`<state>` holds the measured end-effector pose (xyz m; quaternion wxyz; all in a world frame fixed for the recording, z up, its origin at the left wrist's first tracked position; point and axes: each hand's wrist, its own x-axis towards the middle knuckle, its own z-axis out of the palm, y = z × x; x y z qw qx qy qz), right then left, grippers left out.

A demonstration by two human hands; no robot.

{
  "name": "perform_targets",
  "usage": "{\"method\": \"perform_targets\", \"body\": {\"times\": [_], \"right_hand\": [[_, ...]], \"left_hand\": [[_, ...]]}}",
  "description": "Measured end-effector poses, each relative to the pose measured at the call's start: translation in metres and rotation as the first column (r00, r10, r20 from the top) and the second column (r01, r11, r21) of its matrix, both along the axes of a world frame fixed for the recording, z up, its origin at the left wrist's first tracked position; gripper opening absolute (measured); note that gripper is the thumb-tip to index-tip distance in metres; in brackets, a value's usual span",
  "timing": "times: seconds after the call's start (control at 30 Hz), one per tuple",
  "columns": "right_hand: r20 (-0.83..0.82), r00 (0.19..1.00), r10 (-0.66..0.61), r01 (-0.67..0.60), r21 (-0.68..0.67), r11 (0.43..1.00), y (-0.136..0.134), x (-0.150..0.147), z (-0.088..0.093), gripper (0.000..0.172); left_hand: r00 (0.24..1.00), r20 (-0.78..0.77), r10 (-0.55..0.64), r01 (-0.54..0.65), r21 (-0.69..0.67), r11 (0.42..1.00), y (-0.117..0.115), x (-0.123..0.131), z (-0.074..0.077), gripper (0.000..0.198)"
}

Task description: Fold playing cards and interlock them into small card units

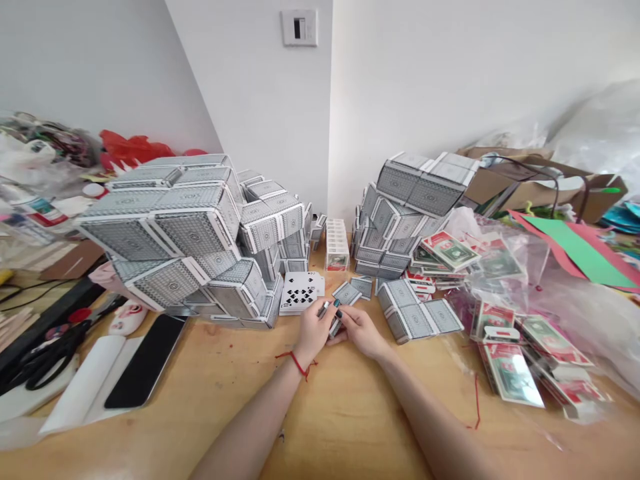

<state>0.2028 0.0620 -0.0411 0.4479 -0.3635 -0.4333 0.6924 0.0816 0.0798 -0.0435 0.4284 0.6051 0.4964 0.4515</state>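
My left hand (314,328) and my right hand (361,330) meet at the middle of the wooden table (320,413), fingers closed together round a small stack of playing cards (334,325). A red string circles my left wrist. Just beyond the hands lies a face-up card with black pips (300,292) and two small grey-backed cards (353,289). A big pile of grey-patterned card blocks (190,233) stands to the left, a second pile (410,207) to the right.
A dark phone (145,360) lies on white paper at the left, near black scissors (40,360). Red and green card packs (510,360) in plastic wrap spread at the right. Cardboard box and coloured paper (575,253) sit behind them.
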Motion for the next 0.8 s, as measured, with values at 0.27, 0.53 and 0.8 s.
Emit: {"method": "perform_targets", "body": {"times": [0.27,0.53,0.8], "right_hand": [[0.064,0.994,-0.089,0.088,0.023,0.996,-0.0013,-0.0039,-0.0014,0.035],[0.055,0.989,-0.138,0.138,0.008,0.990,-0.0017,-0.0055,-0.0023,0.035],[0.144,0.971,-0.188,0.193,-0.021,0.981,-0.0009,-0.0081,-0.0013,0.038]], "left_hand": [[0.999,0.023,-0.037,0.036,0.061,0.998,-0.0008,0.0003,0.0044,0.025],[0.994,-0.107,0.025,-0.011,0.133,0.991,-0.0017,0.0017,0.0021,0.025],[0.960,-0.274,0.053,0.001,0.192,0.981,-0.0041,0.0005,-0.0013,0.030]]}}
